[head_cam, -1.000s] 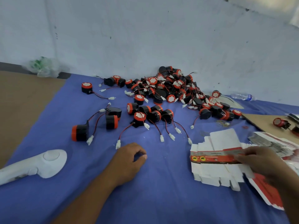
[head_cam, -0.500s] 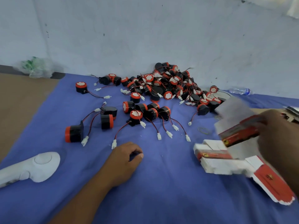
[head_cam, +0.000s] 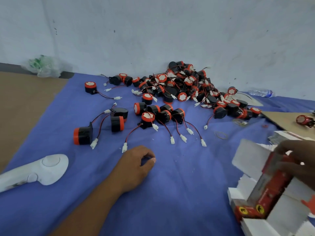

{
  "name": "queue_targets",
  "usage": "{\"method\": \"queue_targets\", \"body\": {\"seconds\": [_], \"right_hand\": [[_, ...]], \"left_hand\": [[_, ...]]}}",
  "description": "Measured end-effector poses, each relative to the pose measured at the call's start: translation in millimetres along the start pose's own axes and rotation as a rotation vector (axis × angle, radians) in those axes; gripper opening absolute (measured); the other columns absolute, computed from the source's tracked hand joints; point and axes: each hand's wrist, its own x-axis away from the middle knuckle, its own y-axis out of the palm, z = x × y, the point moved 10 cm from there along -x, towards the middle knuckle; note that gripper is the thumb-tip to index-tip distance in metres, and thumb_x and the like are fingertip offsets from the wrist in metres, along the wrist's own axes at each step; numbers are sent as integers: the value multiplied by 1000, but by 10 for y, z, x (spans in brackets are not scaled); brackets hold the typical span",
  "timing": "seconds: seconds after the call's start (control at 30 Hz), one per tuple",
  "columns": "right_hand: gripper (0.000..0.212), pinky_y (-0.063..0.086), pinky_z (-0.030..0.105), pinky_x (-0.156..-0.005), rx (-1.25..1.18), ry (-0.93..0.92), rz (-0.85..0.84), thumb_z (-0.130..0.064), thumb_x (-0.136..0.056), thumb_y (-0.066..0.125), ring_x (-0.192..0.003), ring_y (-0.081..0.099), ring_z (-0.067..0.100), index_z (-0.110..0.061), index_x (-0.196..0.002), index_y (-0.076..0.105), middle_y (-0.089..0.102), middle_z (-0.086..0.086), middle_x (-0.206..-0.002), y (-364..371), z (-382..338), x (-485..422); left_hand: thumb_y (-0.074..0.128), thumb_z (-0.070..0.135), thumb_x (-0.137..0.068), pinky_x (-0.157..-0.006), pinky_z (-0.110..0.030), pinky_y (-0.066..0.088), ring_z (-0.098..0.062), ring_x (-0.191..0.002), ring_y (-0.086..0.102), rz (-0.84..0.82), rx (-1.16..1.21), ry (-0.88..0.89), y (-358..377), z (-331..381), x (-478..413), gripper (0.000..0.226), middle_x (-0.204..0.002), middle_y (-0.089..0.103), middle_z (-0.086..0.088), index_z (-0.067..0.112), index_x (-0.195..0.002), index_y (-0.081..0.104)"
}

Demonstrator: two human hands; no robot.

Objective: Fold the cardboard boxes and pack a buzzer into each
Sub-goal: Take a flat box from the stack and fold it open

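- Your right hand (head_cam: pixel 298 160) is at the near right corner of the blue-covered tabletop (head_cam: pixel 187 193). Its fingers grasp a flat red-and-white box blank (head_cam: pixel 272 188), tilted up off the stack of blanks (head_cam: pixel 255 227) beneath it (the hand is blurred, so the exact grip is hard to read). You are probably raising it clear to get a single blank free for folding.
- Your left hand (head_cam: pixel 136 165) rests on the tabletop toward the middle of the near edge, with its fingers loosely curled and holding nothing I can see. It sits just short of the nearest white connectors, likely parked there to join the fold or to reach for a buzzer.
- The heap of buzzers (head_cam: pixel 184 86) lies against the far edge by the wall. Stragglers spill toward you with their wires trailing, and the nearest buzzer (head_cam: pixel 83 135) lies left of centre (handy for that idle hand).
- I can see no folded box and nothing packed, so I judge this to be the start of a cycle.
- A white handheld device (head_cam: pixel 42 169) lies by the near left corner and a rubber band (head_cam: pixel 220 135) lies right of centre. Both are well apart from your hands.
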Motion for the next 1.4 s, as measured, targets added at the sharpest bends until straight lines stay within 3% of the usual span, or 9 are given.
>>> {"method": "queue_targets", "body": {"seconds": [0.1,0.3,0.43,0.57,0.73,1.0,1.07,1.2,1.4], "right_hand": [[34,43,21,-44,-1,3,-63,-41,-73,74,-46,49,-2,-55,-92,50,58,-16,-60,-43,-557,-154],[26,40,33,-36,-252,-202,259,-7,-84,60,-41,53,30,-26,-99,51,64,1,-74,-374,-1713,-69],[10,35,19,-48,-618,-153,285,-32,-96,42,-63,54,19,-29,-102,48,57,-15,-69,-188,-1844,57],[12,43,27,-47,-791,-9,314,-57,-100,39,-56,57,18,-46,-96,43,59,-6,-86,48,-1776,148],[17,51,12,-55,-1163,197,302,-32,-88,53,-67,64,12,-48,-94,55,71,-12,-88,356,-1708,248],[28,56,23,-52,-1317,398,392,-33,-89,52,-74,70,5,-61,-93,50,73,-22,-98,574,-1863,471],[25,57,33,-53,-1202,346,394,-38,-95,50,-66,68,6,-63,-99,46,71,-25,-95,514,-1945,489],[41,40,-4,-61,-986,143,302,-38,-95,54,-77,61,-19,-70,-117,40,58,-43,-108,364,-2272,482],[48,37,-8,-70,-885,-22,109,-43,-89,41,-85,56,-25,-76,-124,38,49,-55,-114,430,-2486,458]], "left_hand": [[64,21,-93,-81,-6,42,5,-96,56,14,25,-8,8,-20,9,10,-97,63,19,28,-101,65],[66,21,-91,-96,-17,43,2,-118,52,30,176,34,-1,208,50,44,-123,58,26,36,-129,49],[70,36,-80,-91,-10,40,0,-114,52,-3,293,93,96,516,145,67,-124,50,33,43,-138,37],[72,48,-76,-76,-10,45,0,-87,56,-37,291,66,157,557,161,78,-109,50,39,50,-140,28],[72,33,-86,-58,-13,42,-4,-54,45,-167,312,9,394,551,157,65,-74,60,26,53,-131,29],[75,65,-53,-66,-12,48,-4,-67,58,77,373,-188,412,419,234,122,-116,50,26,48,-149,-1],[74,64,-55,-66,-13,49,-6,-74,59,131,402,-202,411,399,241,121,-119,45,34,41,-151,5],[69,63,-62,-69,-12,49,0,-79,62,203,380,-198,314,371,225,92,-114,49,43,46,-141,25],[59,35,-75,-60,-24,50,1,-61,62,253,230,-143,241,381,201,30,-77,65,28,35,-105,53]]}}
